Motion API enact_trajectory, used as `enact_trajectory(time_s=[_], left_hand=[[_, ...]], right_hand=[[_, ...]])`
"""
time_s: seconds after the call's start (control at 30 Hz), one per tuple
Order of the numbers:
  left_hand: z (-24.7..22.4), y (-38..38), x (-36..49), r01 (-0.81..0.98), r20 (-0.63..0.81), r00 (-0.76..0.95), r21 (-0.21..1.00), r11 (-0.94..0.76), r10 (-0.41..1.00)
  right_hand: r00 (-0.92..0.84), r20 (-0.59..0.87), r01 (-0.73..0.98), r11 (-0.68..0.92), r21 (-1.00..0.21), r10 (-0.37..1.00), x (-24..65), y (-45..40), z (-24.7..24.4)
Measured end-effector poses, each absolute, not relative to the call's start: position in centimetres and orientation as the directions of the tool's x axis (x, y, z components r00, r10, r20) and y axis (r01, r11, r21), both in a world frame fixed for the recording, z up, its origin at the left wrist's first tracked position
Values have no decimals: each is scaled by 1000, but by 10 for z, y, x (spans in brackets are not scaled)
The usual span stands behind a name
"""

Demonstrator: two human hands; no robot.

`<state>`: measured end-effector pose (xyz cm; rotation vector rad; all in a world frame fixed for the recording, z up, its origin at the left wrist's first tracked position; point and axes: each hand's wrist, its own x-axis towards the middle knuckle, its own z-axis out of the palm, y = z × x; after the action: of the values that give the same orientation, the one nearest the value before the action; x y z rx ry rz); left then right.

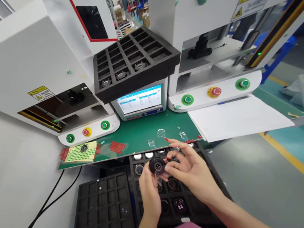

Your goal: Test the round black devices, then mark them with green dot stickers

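Observation:
My left hand [150, 186] is closed around a round black watch body [157, 164], its back with a ring and small metal contacts turned toward me. From the right, my right hand [190, 169] reaches to the lower edge of the watch. Its thumb and a finger pinch a piece of clear film [160, 172] there, while the index finger is stretched out. Small red patches show at the right fingertips. Below both hands lies a black foam tray [198, 204] with several round watch parts in its pockets, among them a lit watch face [179, 205].
A foam tray [138, 81] with three watches rests tilted above a screen [141, 101]. White press machines [217, 92] [89, 133] flank it. On the green bench [137, 131] lie film scraps [161, 133], a sticker sheet [79, 154] and paper [235, 118]. Another foam tray [103, 209] stands lower left.

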<state>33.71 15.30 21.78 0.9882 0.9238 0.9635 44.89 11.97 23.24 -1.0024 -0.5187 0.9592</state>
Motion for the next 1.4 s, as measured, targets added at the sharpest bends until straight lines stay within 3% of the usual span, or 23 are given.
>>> enact_trajectory(time_s=[0.17, 0.43, 0.57, 0.63, 0.77, 1.0, 1.13, 1.27, 1.33, 1.4], left_hand=[[218, 149, 338, -119, -96, 313, 983, 139, 945], [213, 155, 336, 178, -50, 326, 984, -10, 944], [178, 151, 333, 337, -40, 410, 935, -111, 911], [154, 142, 335, 404, -46, 531, 891, -206, 846], [108, 115, 342, 442, -123, 802, 780, -442, 585], [74, 92, 357, 399, -299, 915, 573, -716, 271], [70, 92, 367, 348, -344, 924, 578, -738, 167], [75, 99, 368, 310, -288, 947, 688, -656, 145], [82, 104, 358, 312, -241, 950, 753, -579, 199], [90, 110, 339, 352, -197, 920, 799, -488, 340]], right_hand=[[568, -21, -368, 231, -901, 822, 446, 118, 232], [666, -1, -279, 248, -928, 746, 449, 125, 217], [832, 4, -169, 260, -951, 555, 489, 104, 203], [889, -24, -134, 210, -968, 457, 511, 84, 195], [933, -86, -146, 147, -978, 350, 534, 45, 179], [941, -159, -202, 118, -972, 298, 537, 18, 169], [929, -171, -221, 119, -968, 328, 537, 19, 174], [925, -176, -225, 112, -968, 336, 537, 23, 177], [926, -182, -226, 101, -969, 329, 537, 25, 176], [926, -191, -230, 84, -970, 325, 536, 26, 174]])
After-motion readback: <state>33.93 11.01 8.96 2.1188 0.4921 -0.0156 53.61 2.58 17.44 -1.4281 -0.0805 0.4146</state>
